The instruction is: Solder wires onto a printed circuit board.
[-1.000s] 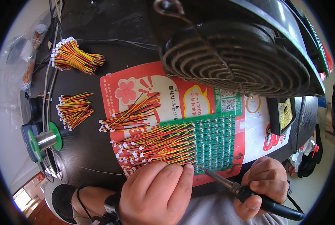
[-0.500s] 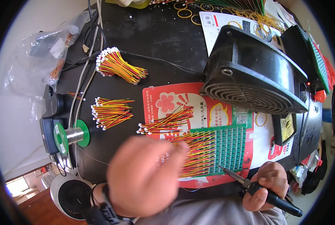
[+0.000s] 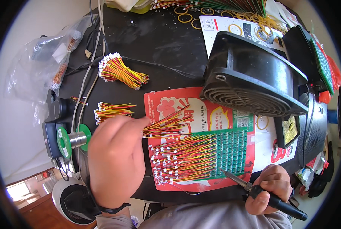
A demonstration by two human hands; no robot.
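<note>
My left hand (image 3: pixel 119 154) is at the left edge of the red sheet, its thumb and forefinger pinched at the connector end of a red-and-yellow connector wire (image 3: pixel 174 113). Its fingertips partly cover the loose pile of such wires (image 3: pixel 166 128). Below the pile, rows of wires with white plugs lie side by side, their far ends at a green circuit board panel (image 3: pixel 233 152). My right hand (image 3: pixel 271 187) is wrapped round the black handle of a soldering iron (image 3: pixel 250 186). The iron's tip points up-left, over the lower part of the panel.
A big black fan (image 3: pixel 254 76) stands behind the panel, with a yellow sponge tray (image 3: pixel 290 129) beside it. On the left are a solder spool (image 3: pixel 77 139), a banded wire bundle (image 3: pixel 121 72), a smaller wire heap (image 3: pixel 113 111) and trailing cables (image 3: pixel 87 80). Rubber bands (image 3: pixel 185 18) lie at the back.
My left hand has moved left and up from over the wired rows to the loose pile, uncovering the white plugs. My right hand still holds the soldering iron in nearly the same place.
</note>
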